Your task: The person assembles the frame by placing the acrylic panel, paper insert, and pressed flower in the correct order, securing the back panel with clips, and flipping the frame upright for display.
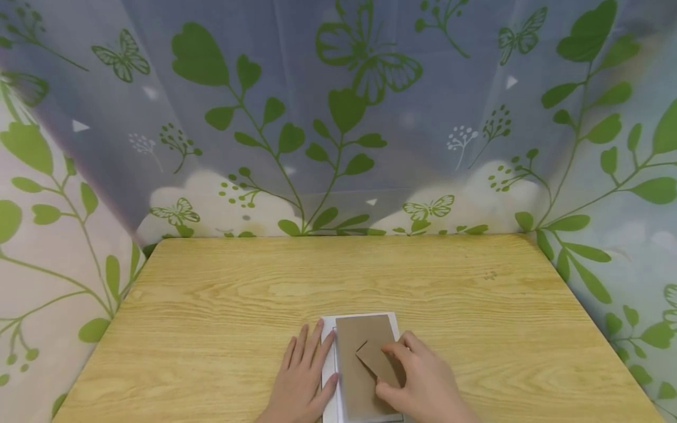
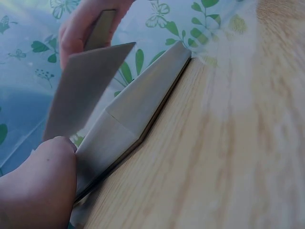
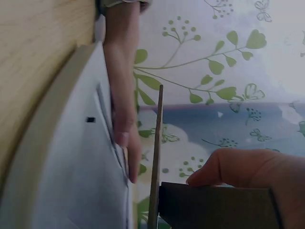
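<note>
A brown picture-frame backing board [image 1: 365, 335] with an angled stand flap [image 1: 378, 358] is over a white picture frame [image 1: 391, 320] at the table's near edge. My right hand [image 1: 423, 376] pinches the flap between thumb and fingers. In the left wrist view the board [image 2: 88, 86] stands tilted and raised above the frame [image 2: 128, 105]. The right wrist view shows the board [image 3: 157, 143] edge-on, apart from the frame [image 3: 71, 157]. My left hand [image 1: 304, 376] lies with fingers extended along the frame's left side, its thumb [image 2: 43, 186] at the edge.
Light wood-grain table [image 1: 238, 294] extends beyond and to both sides of the frame. A curtain [image 1: 254, 147] printed with green leaves and butterflies hangs behind the table and along both sides.
</note>
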A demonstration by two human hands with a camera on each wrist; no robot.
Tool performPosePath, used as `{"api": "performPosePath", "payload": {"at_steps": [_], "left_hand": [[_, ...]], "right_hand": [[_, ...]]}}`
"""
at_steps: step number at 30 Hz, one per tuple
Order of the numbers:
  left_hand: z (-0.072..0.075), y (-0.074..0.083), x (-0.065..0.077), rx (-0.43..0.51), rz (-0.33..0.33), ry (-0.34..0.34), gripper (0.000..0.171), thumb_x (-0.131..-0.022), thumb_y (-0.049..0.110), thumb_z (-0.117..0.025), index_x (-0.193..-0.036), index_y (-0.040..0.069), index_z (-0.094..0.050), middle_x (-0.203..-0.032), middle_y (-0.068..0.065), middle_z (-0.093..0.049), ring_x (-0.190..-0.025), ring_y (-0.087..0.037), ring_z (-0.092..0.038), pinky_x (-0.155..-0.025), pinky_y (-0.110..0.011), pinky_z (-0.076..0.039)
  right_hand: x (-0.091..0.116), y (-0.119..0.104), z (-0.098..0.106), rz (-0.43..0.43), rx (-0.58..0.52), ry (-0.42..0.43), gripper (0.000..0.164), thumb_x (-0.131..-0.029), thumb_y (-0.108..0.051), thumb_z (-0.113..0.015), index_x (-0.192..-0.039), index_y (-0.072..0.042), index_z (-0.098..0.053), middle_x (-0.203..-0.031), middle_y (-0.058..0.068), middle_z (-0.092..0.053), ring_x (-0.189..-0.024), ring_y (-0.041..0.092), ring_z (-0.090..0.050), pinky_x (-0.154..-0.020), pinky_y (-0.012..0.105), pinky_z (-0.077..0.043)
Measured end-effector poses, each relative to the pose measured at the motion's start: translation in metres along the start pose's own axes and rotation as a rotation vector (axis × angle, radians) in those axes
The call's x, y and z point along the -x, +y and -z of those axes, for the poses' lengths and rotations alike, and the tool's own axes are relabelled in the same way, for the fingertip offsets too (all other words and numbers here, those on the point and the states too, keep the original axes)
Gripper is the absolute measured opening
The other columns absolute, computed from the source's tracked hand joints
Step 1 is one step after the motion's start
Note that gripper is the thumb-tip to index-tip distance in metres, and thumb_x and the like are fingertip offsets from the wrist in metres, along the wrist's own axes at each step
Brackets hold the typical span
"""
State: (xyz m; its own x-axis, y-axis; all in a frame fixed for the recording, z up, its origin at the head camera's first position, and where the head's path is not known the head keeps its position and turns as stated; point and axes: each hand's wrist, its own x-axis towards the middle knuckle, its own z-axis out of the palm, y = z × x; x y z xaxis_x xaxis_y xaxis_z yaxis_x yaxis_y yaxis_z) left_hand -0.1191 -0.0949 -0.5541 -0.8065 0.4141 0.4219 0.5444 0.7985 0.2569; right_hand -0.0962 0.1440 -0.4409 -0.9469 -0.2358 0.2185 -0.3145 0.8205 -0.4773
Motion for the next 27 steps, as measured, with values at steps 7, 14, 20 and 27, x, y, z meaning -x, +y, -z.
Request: {"api": "performPosePath", "payload": {"at_steps": [7,14,20,27], "left_hand": [[0.0,0.001,0.0,-0.003,0.016,-0.018,0.068,-0.094,0.039,-0.049,-0.152,0.008,-0.037,-0.163,-0.014,-0.023,-0.144,-0.045,-0.026,-0.108,-0.062,-0.029],[0.0,0.001,-0.001,0.004,0.022,-0.025,0.071,-0.093,0.039,-0.048,-0.155,0.009,-0.03,-0.163,-0.013,-0.021,-0.144,-0.045,-0.025,-0.109,-0.062,-0.028],[0.001,0.002,0.0,0.026,0.015,-0.006,0.07,-0.095,0.04,-0.046,-0.156,0.011,-0.028,-0.163,-0.014,-0.022,-0.143,-0.046,-0.025,-0.108,-0.064,-0.028],[0.001,0.002,0.0,0.03,0.009,-0.011,0.065,-0.096,0.038,-0.046,-0.156,0.017,-0.032,-0.163,-0.015,-0.021,-0.144,-0.047,-0.024,-0.108,-0.064,-0.026]], "right_hand": [[0.006,-0.002,-0.013,0.007,0.034,-0.022,0.041,-0.064,-0.031,-0.08,-0.1,-0.013,-0.073,-0.081,-0.014,-0.041,-0.063,0.001,-0.037,-0.047,0.021,-0.033],[0.006,-0.006,-0.015,-0.032,0.07,-0.059,0.041,-0.066,-0.033,-0.079,-0.101,-0.014,-0.073,-0.083,-0.012,-0.044,-0.064,0.003,-0.04,-0.046,0.022,-0.035],[0.004,-0.007,-0.016,-0.043,0.108,-0.054,0.04,-0.065,-0.034,-0.078,-0.099,-0.013,-0.073,-0.083,-0.01,-0.047,-0.066,0.004,-0.044,-0.046,0.024,-0.037],[0.001,-0.008,-0.017,-0.025,0.125,-0.07,0.04,-0.065,-0.034,-0.078,-0.097,-0.011,-0.073,-0.084,-0.006,-0.05,-0.067,0.006,-0.045,-0.046,0.024,-0.039]]}}
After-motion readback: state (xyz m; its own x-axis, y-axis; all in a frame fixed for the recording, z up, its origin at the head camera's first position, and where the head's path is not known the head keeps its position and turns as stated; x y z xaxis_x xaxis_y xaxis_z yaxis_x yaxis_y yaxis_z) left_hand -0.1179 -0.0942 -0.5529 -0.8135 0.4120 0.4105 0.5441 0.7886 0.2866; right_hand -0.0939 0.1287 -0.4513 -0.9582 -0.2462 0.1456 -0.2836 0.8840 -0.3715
